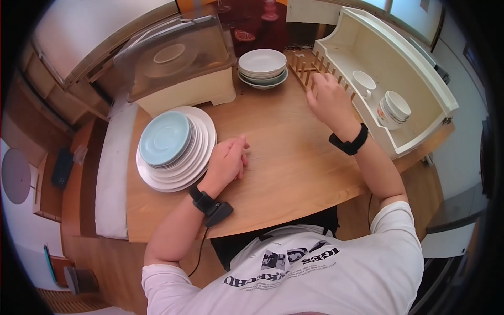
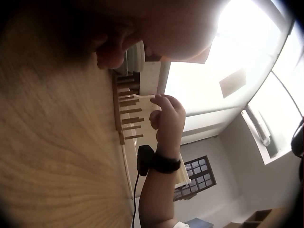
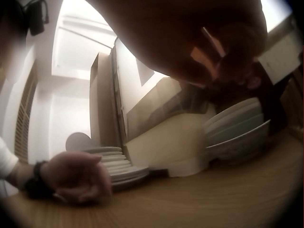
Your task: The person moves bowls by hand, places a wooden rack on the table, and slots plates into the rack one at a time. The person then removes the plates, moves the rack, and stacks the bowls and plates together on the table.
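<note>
My right hand (image 1: 332,101) hovers over the wooden peg rack (image 1: 307,79), fingers loosely bent. In the left wrist view, nothing shows in that right hand (image 2: 169,118), with the rack's pegs (image 2: 130,111) beyond it. My left hand (image 1: 227,161) rests relaxed at the table, fingers loosely curled and holding nothing. Just left of it stands a stack of white plates (image 1: 203,137), topped by a light blue plate (image 1: 165,137). A stack of bowls (image 1: 262,62), white over pale green, sits at the back, left of the rack.
At the back left is a cream dish box (image 1: 184,100) with a see-through brown lid (image 1: 199,42). A cream open cabinet (image 1: 404,58) lies along the right, holding a white mug (image 1: 363,84) and stacked small bowls (image 1: 394,109). The wooden table (image 1: 283,168) curves toward my body.
</note>
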### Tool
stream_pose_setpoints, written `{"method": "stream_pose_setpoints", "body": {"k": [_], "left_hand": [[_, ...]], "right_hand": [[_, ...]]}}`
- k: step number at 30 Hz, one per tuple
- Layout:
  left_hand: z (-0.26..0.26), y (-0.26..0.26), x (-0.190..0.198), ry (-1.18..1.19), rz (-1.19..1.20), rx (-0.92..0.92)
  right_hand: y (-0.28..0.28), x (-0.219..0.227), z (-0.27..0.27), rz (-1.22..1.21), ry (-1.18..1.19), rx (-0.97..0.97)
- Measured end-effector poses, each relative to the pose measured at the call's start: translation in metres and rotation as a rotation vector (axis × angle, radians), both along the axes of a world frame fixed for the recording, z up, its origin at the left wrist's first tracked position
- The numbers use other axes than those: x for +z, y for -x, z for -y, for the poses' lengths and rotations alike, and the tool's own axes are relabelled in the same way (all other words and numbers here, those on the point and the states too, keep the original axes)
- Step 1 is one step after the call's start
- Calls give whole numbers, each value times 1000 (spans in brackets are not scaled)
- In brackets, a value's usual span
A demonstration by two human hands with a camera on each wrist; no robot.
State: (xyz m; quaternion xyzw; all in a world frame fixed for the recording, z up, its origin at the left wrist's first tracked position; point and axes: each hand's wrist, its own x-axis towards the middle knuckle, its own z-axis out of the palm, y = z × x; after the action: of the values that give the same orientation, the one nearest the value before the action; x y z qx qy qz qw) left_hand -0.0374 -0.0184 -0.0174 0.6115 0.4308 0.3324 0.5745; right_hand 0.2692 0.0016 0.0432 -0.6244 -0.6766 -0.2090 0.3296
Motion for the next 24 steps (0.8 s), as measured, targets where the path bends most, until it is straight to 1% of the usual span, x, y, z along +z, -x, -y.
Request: {"method": "stream_pose_setpoints", "body": {"k": [3,6,9,12,14,16,17,18,20,22,24], "left_hand": [[0,-1,0,-16,-19,-2],[0,-2,0,-10,-25,6],[0,-2,0,-4,-21,2],[0,-2,0,1,-16,-3],[2,-3,1,-11,-18,20],[3,-3,-1,-51,15,45],[3,-3,-5,-85,49,58],[2,-2,-6,-118,83,72],[3,-3,-3,-163,140,100],[6,-4,-1,-190,172,109],[6,-3,-1,-211,176,94]], "right_hand": [[-22,-2,8,88,213,-232],[-48,-24,2,99,294,-74],[-35,-17,9,151,322,-135],[-6,-5,20,115,358,-26],[17,-1,34,117,432,192],[38,-3,47,-95,558,523],[50,7,60,-166,539,609],[61,27,78,-236,518,695],[65,38,85,-265,363,782],[54,42,76,-184,107,778],[28,50,66,-56,188,643]]}}
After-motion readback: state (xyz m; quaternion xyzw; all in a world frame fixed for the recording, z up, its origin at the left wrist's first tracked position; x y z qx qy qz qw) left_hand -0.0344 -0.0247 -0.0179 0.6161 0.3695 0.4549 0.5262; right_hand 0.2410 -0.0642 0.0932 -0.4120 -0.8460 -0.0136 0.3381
